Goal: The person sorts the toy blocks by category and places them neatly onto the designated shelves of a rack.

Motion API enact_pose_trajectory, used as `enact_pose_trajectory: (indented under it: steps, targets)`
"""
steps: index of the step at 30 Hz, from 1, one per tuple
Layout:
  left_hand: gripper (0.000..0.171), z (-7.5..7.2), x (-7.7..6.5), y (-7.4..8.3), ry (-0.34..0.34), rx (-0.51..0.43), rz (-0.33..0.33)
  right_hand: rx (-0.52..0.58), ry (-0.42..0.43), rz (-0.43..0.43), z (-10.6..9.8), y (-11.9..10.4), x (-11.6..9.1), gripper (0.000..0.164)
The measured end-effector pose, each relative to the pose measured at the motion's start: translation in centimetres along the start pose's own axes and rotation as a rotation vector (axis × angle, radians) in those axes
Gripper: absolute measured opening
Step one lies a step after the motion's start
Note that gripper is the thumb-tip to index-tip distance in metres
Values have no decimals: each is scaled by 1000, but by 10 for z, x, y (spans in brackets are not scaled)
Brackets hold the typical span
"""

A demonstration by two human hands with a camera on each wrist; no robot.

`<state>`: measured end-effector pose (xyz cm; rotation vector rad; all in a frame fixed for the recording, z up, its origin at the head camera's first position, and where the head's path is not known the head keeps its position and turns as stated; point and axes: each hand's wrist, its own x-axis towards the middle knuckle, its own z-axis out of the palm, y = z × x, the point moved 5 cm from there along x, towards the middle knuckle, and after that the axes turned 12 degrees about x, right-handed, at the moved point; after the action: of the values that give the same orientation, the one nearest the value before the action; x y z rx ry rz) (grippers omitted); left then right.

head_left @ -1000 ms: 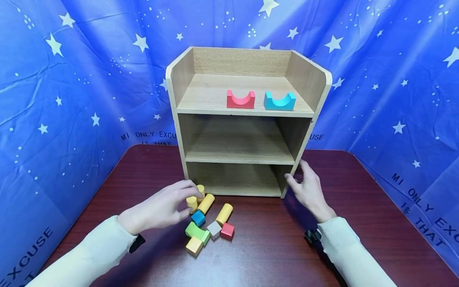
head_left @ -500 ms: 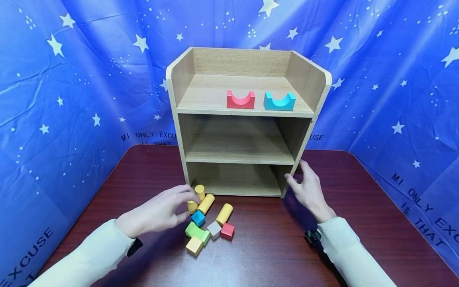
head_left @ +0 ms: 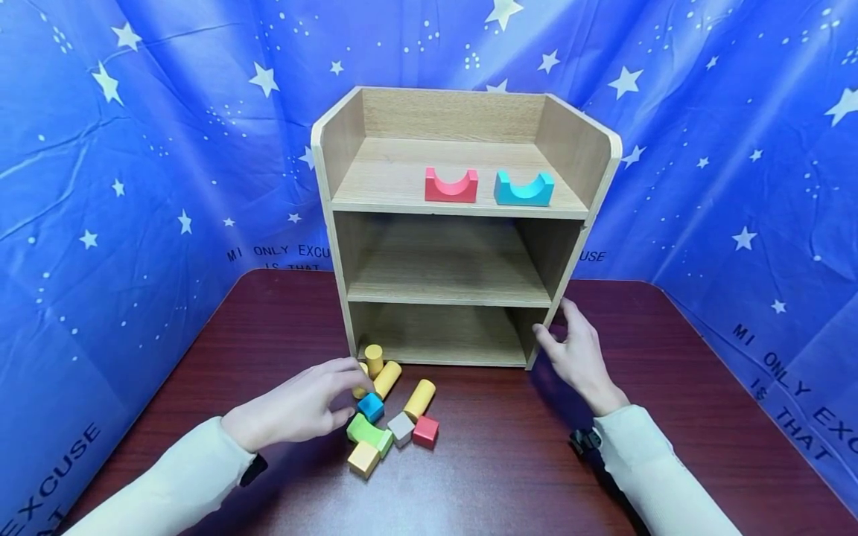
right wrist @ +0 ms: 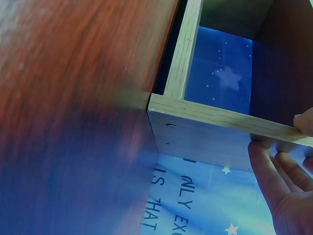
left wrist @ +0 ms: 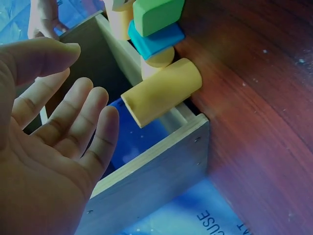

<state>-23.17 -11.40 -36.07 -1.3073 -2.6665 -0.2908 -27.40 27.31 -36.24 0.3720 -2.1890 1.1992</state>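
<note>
My left hand (head_left: 298, 402), fingers loosely bent and holding nothing, hovers beside the small pile of wooden blocks. Its fingertips are right by the blue cube (head_left: 371, 408) and partly hide one yellow cylinder (head_left: 363, 370). In the left wrist view a gap separates the thumb and fingers, and a yellow cylinder (left wrist: 164, 90) lies beyond them. My right hand (head_left: 579, 361) grips the lower right side panel of the wooden shelf (head_left: 449, 211). The right wrist view shows the thumb at the panel's edge (right wrist: 220, 115), with fingers against its outer face.
A green arch block (head_left: 365, 432), a grey cube (head_left: 401, 429), a red cube (head_left: 425, 432) and a pale yellow block (head_left: 363, 459) lie nearest me. Red (head_left: 450, 190) and turquoise (head_left: 523, 193) arch blocks sit on the top shelf. A starry blue cloth (head_left: 167, 149) surrounds the table.
My left hand has drawn back from the upright yellow cylinders toward the blue cube, leaving the rear cylinder in full sight. My right hand stays on the shelf's side.
</note>
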Motion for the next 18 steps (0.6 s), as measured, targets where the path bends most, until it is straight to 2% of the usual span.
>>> enact_pose_trajectory:
  steps: [4,18]
  targets:
    - [32,3,-2,-1,-20,-7,-6,-8,2,-6,0,0,0,48]
    - [38,15,-3,-2,-20,-62,56,5,-1,-1,0,0,0,50]
